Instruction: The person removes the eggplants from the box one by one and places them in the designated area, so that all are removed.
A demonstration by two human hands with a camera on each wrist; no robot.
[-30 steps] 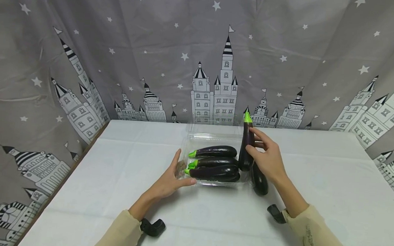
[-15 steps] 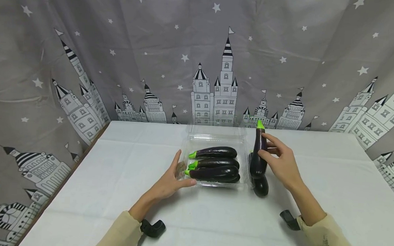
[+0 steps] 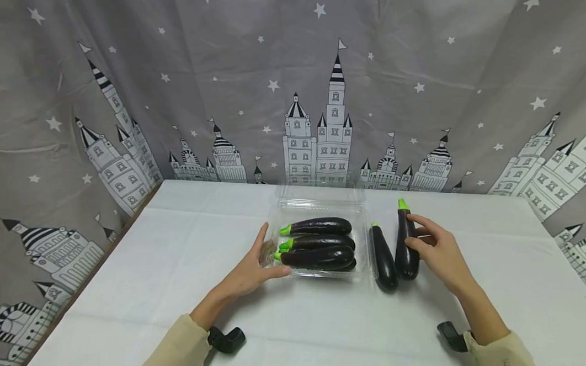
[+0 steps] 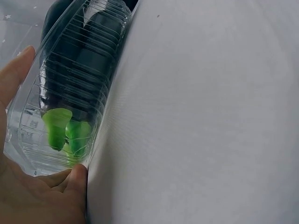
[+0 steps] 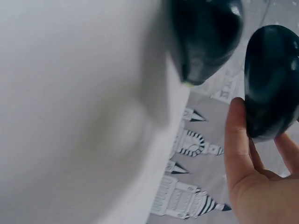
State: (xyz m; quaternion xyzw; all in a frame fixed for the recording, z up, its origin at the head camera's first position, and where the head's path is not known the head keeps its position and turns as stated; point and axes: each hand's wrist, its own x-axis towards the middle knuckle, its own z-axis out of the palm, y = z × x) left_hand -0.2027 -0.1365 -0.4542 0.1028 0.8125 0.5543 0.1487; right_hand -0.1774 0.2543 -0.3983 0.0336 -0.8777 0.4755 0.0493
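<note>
Right hand (image 3: 438,252) fingers curled around an eggplant (image 3: 406,245) on the table (image 3: 169,265), just beside a second eggplant (image 3: 383,257), left hand (image 3: 251,272) fingers straight against clear container (image 3: 321,206) holding three eggplants

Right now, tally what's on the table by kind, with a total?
Eggplants in the clear plastic box: 3 visible, maybe a fourth hidden beneath.
Eggplants on the tablecloth right of the box: 2, one lying free, one in the right hand grip.
Clear plastic box: 1, steadied by the left hand.
Total: 6 things visible.
</note>
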